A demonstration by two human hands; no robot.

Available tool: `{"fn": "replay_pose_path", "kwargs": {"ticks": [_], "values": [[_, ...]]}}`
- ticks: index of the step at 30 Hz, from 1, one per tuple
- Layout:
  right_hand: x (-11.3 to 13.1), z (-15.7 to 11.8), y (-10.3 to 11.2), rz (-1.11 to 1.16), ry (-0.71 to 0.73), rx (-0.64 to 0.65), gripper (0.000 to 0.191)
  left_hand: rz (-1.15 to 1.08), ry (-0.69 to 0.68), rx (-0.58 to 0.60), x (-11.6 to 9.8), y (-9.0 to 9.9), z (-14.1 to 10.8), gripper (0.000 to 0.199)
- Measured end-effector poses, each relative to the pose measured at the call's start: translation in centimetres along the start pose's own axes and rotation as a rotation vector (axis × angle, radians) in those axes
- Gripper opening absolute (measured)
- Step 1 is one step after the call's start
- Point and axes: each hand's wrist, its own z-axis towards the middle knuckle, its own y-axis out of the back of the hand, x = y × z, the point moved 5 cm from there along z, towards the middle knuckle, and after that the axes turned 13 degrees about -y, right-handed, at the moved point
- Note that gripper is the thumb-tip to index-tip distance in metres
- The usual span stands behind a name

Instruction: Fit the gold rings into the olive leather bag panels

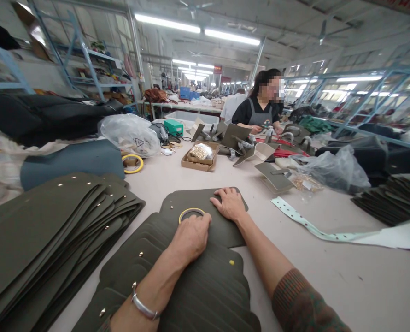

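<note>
My left hand (191,237), with a silver bracelet at the wrist, is closed on a narrow yellow tape roll (191,211). The roll's upper rim shows beyond my knuckles; my fingers hide the rest. Under it lies the topmost dark olive panel (177,196), which looks like leather and has small metal studs near its left edge. My right hand (230,204) rests on that panel's upper right part, fingers spread. Toward me, more overlapping olive panels (212,290) fan out beneath my forearms, with a small yellow mark (231,262) on one.
A stack of studded panels (63,221) lies left. Farther back are another yellow ring (133,170), a plastic bag (131,133) and a cardboard box (198,166) of gold-coloured pieces. A pale green perforated strip (301,221) lies right. A co-worker (260,108) stands across the table.
</note>
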Motion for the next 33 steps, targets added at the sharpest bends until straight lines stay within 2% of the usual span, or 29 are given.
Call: {"fn": "replay_pose_path", "kwargs": {"ticks": [8,13,16,18,21,23,26,33], "values": [[0.2,-4.5,0.4,0.057,0.003,-0.014,0.042,-0.090,-0.018,-0.063,-1.4,0.0,-1.0,0.012],[-1.6,-5.3,1.8,0.463,-0.004,0.027,0.038,-0.310,-0.122,-0.163,-1.9,-0.5,-0.5,0.011],[-4.0,-6.1,4.0,0.643,-0.085,-0.048,0.039,-0.395,-0.197,-0.241,-2.2,-0.1,-0.6,0.017],[-5.5,-7.6,5.0,0.775,-0.167,-0.060,0.036,-0.427,-0.217,-0.276,-2.4,0.1,-0.8,0.020],[-6.2,-10.9,5.0,0.926,-0.225,0.086,0.031,-0.460,-0.239,-0.291,-3.1,0.5,-1.1,0.025],[-5.8,-13.0,4.7,0.978,-0.208,0.157,0.029,-0.465,-0.262,-0.274,-3.8,0.6,-1.3,0.037],[-5.0,-14.8,4.7,0.984,-0.140,0.146,0.025,-0.440,-0.255,-0.241,-4.4,0.5,-1.4,0.049],[-3.2,-15.1,5.9,0.815,0.113,0.045,0.016,-0.404,-0.290,-0.187,-5.2,0.3,-1.3,0.036]]}}
